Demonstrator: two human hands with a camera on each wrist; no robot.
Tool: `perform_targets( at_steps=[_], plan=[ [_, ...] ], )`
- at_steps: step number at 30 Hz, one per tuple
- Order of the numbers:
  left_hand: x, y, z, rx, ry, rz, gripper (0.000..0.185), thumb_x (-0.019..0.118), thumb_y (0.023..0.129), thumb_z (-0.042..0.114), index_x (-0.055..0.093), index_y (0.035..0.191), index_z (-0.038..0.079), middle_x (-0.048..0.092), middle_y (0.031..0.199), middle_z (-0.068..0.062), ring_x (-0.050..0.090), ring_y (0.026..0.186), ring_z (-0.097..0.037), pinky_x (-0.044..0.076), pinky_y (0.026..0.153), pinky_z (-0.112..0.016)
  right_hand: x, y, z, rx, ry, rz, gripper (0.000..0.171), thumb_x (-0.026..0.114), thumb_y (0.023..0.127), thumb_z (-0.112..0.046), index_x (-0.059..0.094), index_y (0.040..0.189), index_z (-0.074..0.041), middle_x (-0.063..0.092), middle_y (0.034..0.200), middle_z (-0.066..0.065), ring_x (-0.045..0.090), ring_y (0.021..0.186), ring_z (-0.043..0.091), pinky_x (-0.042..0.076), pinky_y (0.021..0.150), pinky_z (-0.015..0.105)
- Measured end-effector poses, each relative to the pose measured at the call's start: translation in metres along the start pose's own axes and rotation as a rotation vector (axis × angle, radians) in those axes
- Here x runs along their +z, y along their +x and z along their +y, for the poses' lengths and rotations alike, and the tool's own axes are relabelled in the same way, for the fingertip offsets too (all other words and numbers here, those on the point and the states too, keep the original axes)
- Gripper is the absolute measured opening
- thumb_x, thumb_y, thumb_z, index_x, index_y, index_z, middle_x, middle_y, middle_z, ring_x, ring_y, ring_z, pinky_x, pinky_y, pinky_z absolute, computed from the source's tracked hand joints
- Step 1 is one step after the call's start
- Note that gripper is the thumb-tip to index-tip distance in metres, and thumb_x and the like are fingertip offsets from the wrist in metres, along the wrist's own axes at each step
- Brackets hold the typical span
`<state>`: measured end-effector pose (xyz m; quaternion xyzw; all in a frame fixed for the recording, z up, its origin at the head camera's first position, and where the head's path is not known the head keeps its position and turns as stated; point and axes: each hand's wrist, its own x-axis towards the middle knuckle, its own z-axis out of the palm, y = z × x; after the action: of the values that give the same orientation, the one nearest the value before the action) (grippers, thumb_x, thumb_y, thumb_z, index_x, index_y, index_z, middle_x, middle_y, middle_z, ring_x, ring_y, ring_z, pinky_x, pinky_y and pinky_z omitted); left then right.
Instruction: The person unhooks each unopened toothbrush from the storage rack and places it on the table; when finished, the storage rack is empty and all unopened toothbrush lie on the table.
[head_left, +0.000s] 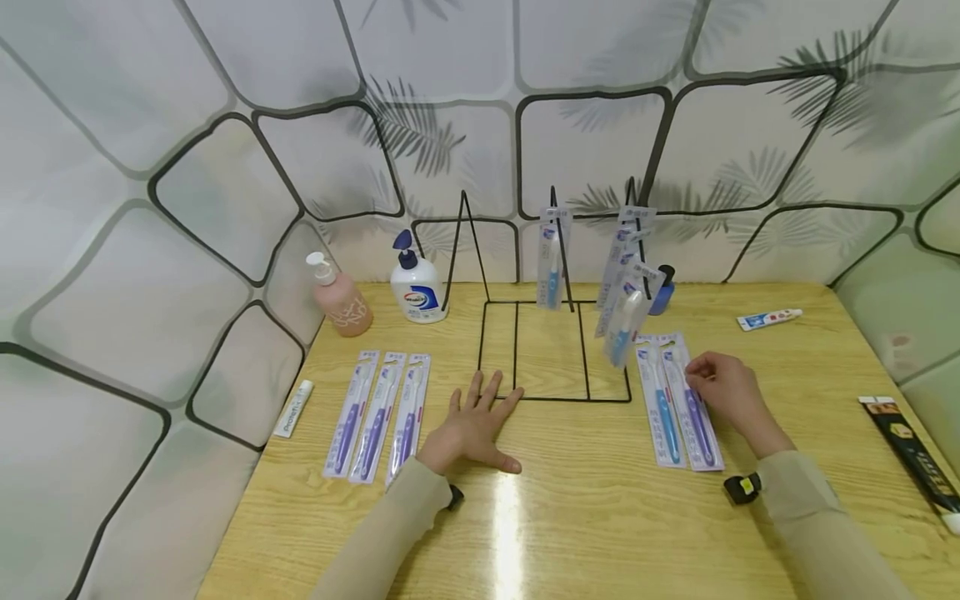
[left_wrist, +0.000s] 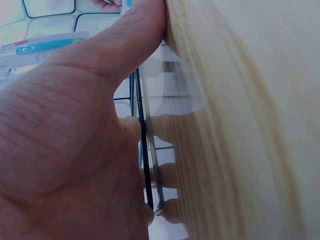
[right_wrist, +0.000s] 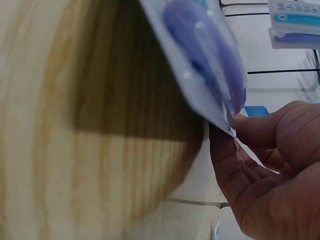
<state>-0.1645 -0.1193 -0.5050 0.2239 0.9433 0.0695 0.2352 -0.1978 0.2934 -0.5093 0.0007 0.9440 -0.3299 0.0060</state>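
My right hand [head_left: 729, 396] pinches the edge of a packaged purple toothbrush [head_left: 701, 433] between thumb and fingers. In the right wrist view the clear pack [right_wrist: 205, 60] tilts above the wood. Beside it lies a packaged blue toothbrush [head_left: 666, 417]. My left hand [head_left: 471, 432] rests on the table with fingers spread, fingertips at the front wire of a black wire rack [head_left: 555, 400]. In the left wrist view that wire [left_wrist: 144, 145] runs along the fingers. A packaged toothbrush [head_left: 553, 275] hangs from the rack's middle prong, and several packs [head_left: 628, 321] hang from the right one.
Three packaged purple toothbrushes [head_left: 375, 421] lie left of my left hand. A pink pump bottle [head_left: 343, 304] and a white one [head_left: 418, 292] stand behind them. Toothpaste tubes lie at the left [head_left: 294, 408], back right [head_left: 770, 319] and right edge [head_left: 911, 450]. A blue bottle [head_left: 662, 298] stands behind the rack.
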Motion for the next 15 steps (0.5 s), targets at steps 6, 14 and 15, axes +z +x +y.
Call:
perform_targets(
  at_steps=[6, 14, 15],
  plan=[
    [-0.0005, 0.0001, 0.0003, -0.003, -0.004, -0.005, 0.124, 0.075, 0.072, 0.075, 0.001, 0.164, 0.035, -0.017, 0.171, -0.007, -0.019, 0.157, -0.039, 0.005, 0.122, -0.070, 0.0005, 0.0011, 0.0030, -0.008, -0.044, -0.006, 0.013, 0.066, 0.093, -0.007, 0.068, 0.098, 0.005, 0.070, 0.089, 0.020, 0.063, 0.078, 0.024, 0.047, 0.064, 0.029],
    [-0.0008, 0.0003, 0.0002, -0.002, 0.000, -0.005, 0.124, 0.074, 0.072, 0.075, 0.001, 0.164, 0.035, -0.017, 0.171, -0.007, -0.019, 0.157, -0.039, 0.005, 0.122, -0.070, -0.0029, 0.0006, -0.0030, 0.001, -0.135, -0.016, 0.016, 0.062, 0.094, -0.012, 0.064, 0.097, 0.003, 0.068, 0.084, 0.018, 0.060, 0.070, 0.024, 0.043, 0.059, 0.029],
    [-0.0006, 0.0002, 0.0001, -0.002, 0.000, -0.005, 0.124, 0.074, 0.072, 0.075, 0.001, 0.164, 0.035, -0.017, 0.172, -0.007, -0.018, 0.157, -0.039, 0.006, 0.122, -0.070, -0.0025, 0.0005, -0.0031, 0.005, -0.146, -0.014, 0.016, 0.062, 0.095, -0.013, 0.064, 0.097, 0.003, 0.068, 0.084, 0.017, 0.059, 0.070, 0.023, 0.042, 0.059, 0.029]
  ],
)
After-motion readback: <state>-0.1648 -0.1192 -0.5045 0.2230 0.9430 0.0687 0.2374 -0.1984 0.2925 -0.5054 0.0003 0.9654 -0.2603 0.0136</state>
